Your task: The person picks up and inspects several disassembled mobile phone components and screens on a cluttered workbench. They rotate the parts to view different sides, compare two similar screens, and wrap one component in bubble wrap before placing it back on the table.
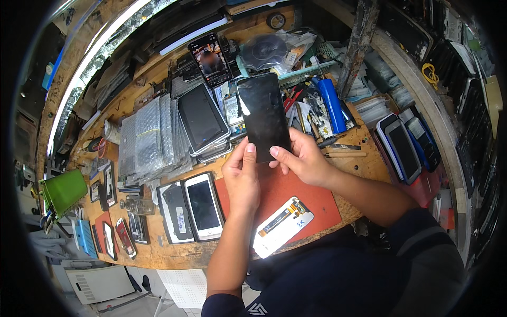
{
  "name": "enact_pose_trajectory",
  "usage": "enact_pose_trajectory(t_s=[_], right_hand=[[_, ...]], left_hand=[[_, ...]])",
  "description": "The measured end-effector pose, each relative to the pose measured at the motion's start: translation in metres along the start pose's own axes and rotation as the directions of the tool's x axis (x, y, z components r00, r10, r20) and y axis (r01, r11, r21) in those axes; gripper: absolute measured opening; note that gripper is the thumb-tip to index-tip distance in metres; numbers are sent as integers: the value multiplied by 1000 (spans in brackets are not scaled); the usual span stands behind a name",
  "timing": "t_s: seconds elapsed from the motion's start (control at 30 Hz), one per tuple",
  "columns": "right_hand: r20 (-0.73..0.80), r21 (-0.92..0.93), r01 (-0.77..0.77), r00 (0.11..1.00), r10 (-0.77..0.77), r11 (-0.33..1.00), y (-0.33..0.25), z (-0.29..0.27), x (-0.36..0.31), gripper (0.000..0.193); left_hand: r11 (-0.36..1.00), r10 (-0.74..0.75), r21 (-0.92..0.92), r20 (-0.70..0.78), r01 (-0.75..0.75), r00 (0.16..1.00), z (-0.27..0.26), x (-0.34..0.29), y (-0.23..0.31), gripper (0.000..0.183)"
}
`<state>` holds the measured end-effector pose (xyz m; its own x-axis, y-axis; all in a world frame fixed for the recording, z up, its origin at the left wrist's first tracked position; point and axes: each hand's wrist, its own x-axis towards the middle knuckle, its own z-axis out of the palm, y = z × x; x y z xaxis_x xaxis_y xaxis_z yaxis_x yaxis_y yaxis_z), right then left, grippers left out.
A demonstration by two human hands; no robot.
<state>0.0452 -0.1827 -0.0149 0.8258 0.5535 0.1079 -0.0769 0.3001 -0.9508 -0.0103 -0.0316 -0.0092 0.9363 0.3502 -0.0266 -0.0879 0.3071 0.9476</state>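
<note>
Because glass breaks when knocked over, clear jar (140, 206): it stands among loose phone parts on the bench (182, 254); a stray left elbow might topple it.
Bubble-wrapped stack (153, 137): its uneven layers could slide if something bumped the near side.
White phone (203, 207): it lies in an open dark case just left of the left forearm; a lowered arm could scrape its glass or push it.
Left hand (241, 174): grasping the dark panel's lower left edge, thumb on the face; too much thumb pressure might crack the glass.
Dark panel (262, 113): held above the red mat (321, 205), gripped only near its bottom end; most of its length has no support, so a slack grip could let it tip away into the clutter behind. Whether it is a whole phone or a bare screen, I cannot tell.
White panel (285, 226): it rests on the mat below the 2 hands, ribbon cable exposed, lower end near the front edge; a dragging sleeve could snag the cable or sweep the panel off.
Right hand (305, 160): grasping the dark panel's lower right corner, thumb in front, fingers behind; uneven pull against the left could twist it.
Wooden stick (346, 155): lying near the right wrist, it could roll if brushed.
</note>
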Motion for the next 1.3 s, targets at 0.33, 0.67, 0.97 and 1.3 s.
enact_pose_trajectory(t_s=[0.33, 0.67, 0.97, 1.3], right_hand=[[-61, 23, -52, 997, 53, 998, -1, -10, 6, 33], [-32, -90, 103, 994, -106, 991, -7, -11, 7, 74], [180, 540, -147, 982, 57, 829, -11, -21, 11, 65], [186, 547, -106, 982, 3, 831, -9, -14, 7, 59]], left_hand=[[1000, 23, 16, 176, -26, 984, -1, -1, 0, 50], [715, 400, 428, 397, -552, 826, 14, -13, 5, 49], [861, 412, 326, 5, -391, 911, 0, -3, 7, 18], [324, 656, 600, 415, -731, 631, 16, -10, 17, 18]])
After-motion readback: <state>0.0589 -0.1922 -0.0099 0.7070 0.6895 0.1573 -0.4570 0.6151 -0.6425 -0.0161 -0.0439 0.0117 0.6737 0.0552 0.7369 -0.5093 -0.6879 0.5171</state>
